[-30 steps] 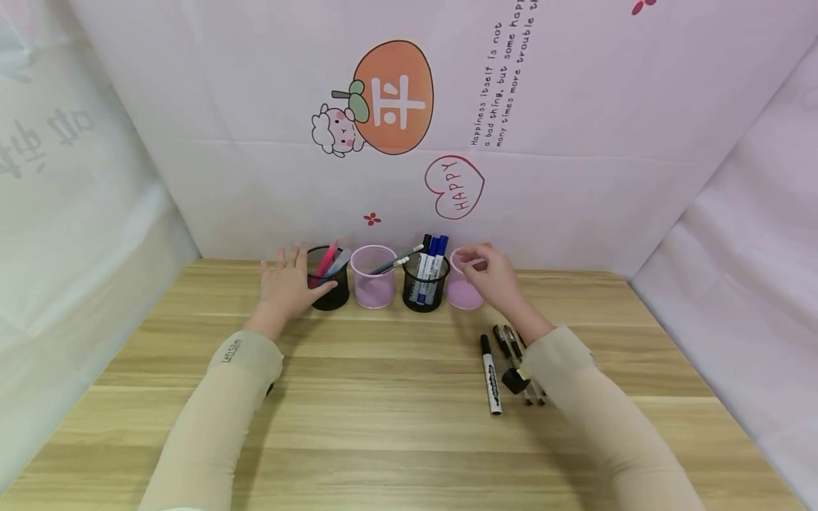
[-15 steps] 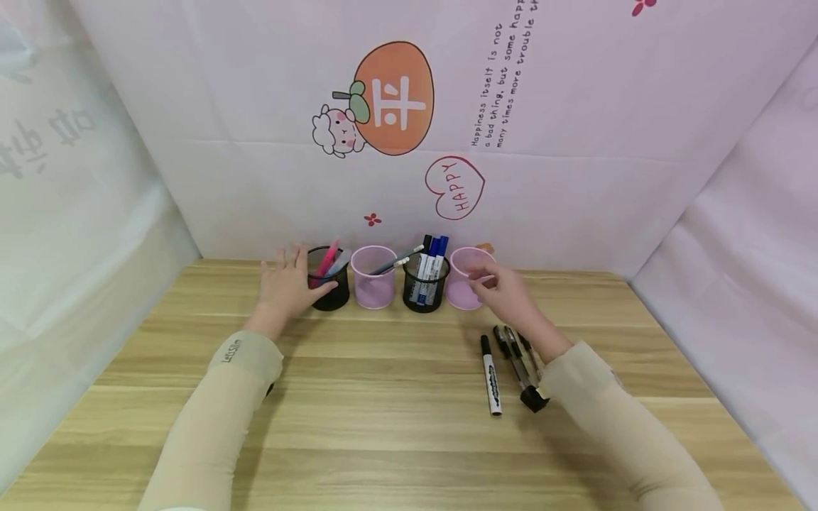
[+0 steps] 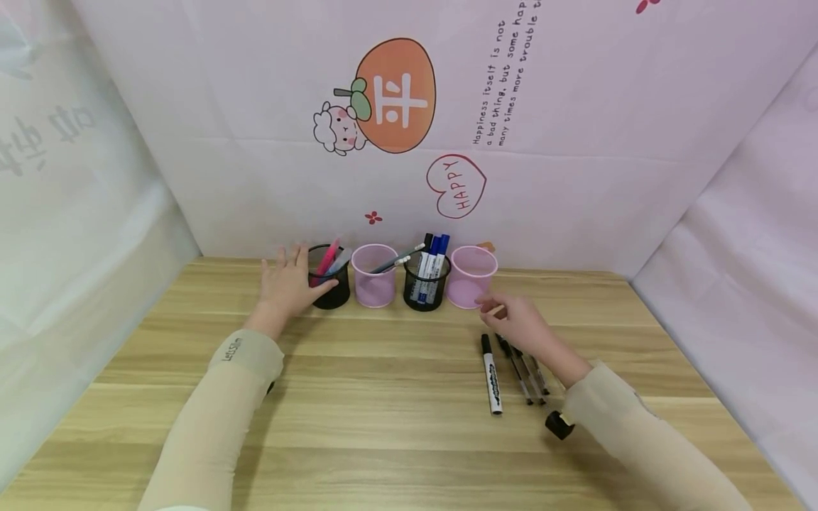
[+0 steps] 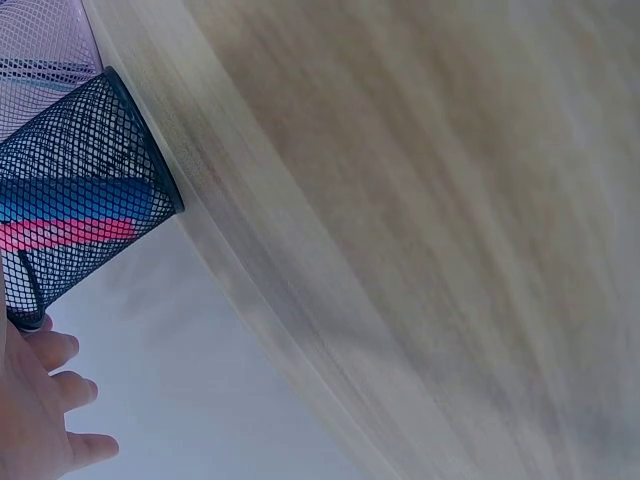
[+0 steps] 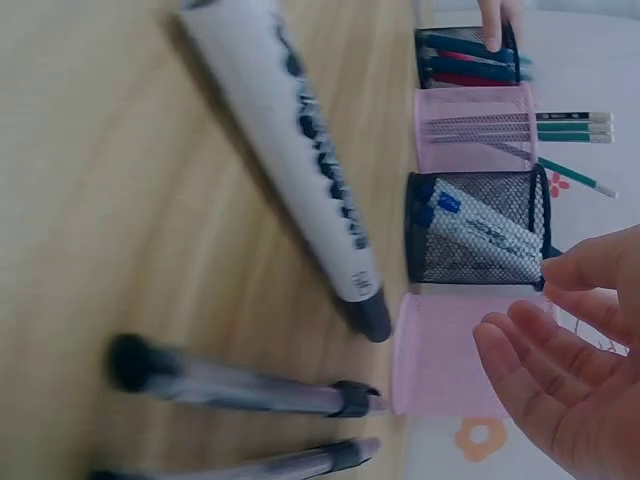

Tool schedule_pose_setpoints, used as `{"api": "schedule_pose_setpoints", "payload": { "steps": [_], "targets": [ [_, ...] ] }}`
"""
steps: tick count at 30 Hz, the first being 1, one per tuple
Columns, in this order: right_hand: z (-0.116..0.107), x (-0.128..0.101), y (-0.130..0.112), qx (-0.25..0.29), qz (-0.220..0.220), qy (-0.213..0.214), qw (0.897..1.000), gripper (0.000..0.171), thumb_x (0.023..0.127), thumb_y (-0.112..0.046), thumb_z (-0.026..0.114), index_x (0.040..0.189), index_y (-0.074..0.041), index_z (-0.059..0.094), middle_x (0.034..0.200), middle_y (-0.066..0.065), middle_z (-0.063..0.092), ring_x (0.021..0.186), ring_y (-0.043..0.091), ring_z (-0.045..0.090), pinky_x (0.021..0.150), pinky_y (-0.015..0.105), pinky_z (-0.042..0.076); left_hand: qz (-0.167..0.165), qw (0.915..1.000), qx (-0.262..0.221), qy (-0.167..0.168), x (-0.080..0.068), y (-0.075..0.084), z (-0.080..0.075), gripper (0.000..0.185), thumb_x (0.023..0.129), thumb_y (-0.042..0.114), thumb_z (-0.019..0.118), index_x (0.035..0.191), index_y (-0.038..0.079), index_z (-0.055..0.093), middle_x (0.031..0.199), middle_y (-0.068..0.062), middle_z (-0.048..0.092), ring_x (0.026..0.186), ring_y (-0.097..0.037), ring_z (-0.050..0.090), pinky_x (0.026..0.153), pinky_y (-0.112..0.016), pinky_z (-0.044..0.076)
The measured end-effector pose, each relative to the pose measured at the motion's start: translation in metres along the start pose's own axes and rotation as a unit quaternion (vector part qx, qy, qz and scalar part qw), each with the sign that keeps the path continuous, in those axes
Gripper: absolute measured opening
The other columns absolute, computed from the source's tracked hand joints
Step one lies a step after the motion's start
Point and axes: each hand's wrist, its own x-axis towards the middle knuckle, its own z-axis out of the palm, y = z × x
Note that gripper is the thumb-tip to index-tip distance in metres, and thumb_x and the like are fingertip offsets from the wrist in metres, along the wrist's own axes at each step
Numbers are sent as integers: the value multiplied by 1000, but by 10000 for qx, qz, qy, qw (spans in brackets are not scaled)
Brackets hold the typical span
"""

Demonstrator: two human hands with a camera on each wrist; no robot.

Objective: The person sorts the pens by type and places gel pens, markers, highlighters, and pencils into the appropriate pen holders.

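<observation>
My left hand, fingers straight and spread, rests at the left side of a black mesh pen cup. Its thumb lies across the cup's front. That cup holds a pink pen and bluish ones. With nothing between its loosely bent fingers, my right hand is just in front of the right-hand pink mesh cup, in which no pens show. Below the hand, a white marker with a black cap lies beside several clear-barrelled pens, partly covered by the hand and wrist.
Between those two cups stand a pink mesh cup with pencils and a black mesh cup with blue- and black-capped markers. All four line the back of the wooden table, against a printed white cloth.
My right hand has drawn back from the rim of the right-hand pink cup, towards me and to the right, over the pens. My left hand stays at the black cup.
</observation>
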Motion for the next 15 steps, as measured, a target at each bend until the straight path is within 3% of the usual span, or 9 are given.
{"api": "schedule_pose_setpoints", "payload": {
  "steps": [10, 15],
  "targets": [
    [3, -17, 12, 516, 630, -607, 9948, 36, 100, -3, 60, 134, 10, 59, 106, 20, 68, 72, 27, 69, 62, 37, 61, -10, 10000, 65, -50, 0, 0, -1, 110, 94, 76, 46, 162, -3, 12, 167, -27, 14, 153, -50, 6, 115, -74, 2],
    [4, -22, 13, 680, 985, -906, 9887, 41, 102, -5, 58, 140, 10, 53, 107, 19, 65, 73, 23, 67, 63, 36, 62, -11, 10000, 69, -47, 0, 1, 0, 109, 95, 75, 47, 162, -3, 13, 166, -27, 15, 152, -50, 7, 115, -74, 4]
  ]
}}
